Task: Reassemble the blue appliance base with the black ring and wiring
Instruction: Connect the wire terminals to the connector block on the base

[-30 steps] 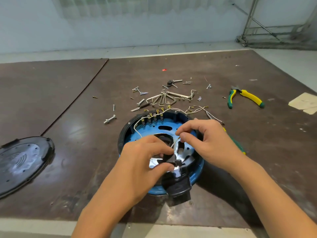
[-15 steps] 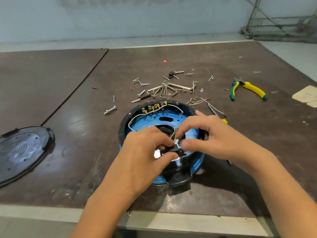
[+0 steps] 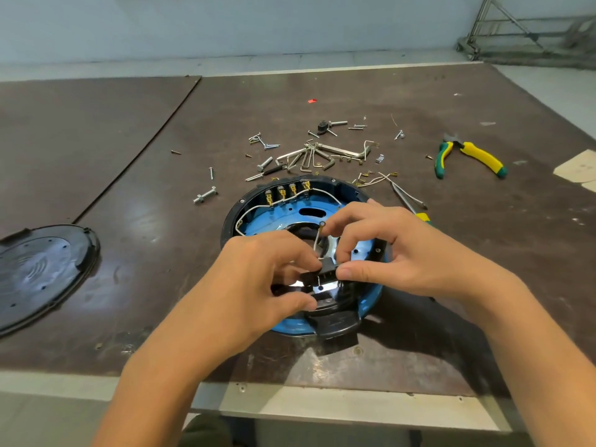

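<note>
The blue appliance base sits flat on the brown table, close to the near edge and pretty much dead centre. The black ring runs around its rim. White wiring loops along the inside of the far-left wall up to a row of gold terminals at the back. Both hands are over the middle of the base, working on one small black part. The left hand has thumb and fingers curled in, pinching it from the left, and the right hand has it nipped between thumb and forefinger from the right. A short white lead with a ring lug pokes up between the fingers. Can't tell whether the part is actually seated in the base or just held above it. A chunky black piece hangs off the near edge of the base. Just behind the base there's a mess of hex keys and loose screws, plus a fat bolt off to the left. Green and yellow pliers lie well off to the right, and a round black cover lies well off to the left.
</note>
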